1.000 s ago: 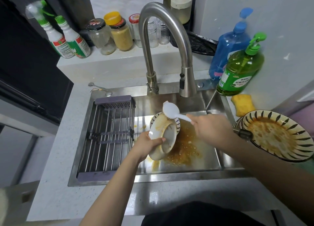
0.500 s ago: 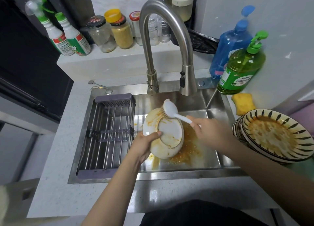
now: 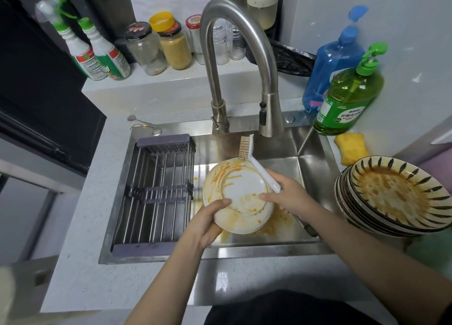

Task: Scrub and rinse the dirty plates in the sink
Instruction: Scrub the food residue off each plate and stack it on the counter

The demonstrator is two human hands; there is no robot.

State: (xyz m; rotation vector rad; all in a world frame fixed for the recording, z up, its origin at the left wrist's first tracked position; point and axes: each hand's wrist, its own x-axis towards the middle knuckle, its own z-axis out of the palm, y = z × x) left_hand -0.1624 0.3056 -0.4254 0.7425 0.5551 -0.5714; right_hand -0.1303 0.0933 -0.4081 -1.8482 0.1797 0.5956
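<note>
White plate (image 3: 238, 197), orange-smeared underside up

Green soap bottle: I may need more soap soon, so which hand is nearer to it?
Right. The right hand holds the brush in the sink, below the green soap bottle; the left hand grips the plate farther left.

Faucet (image 3: 244, 55) arches over the sink's (image 3: 310, 168) back. Drying rack (image 3: 156, 190) fills its left; stacked plates (image 3: 391, 197) crowd the right tabletop.
</note>
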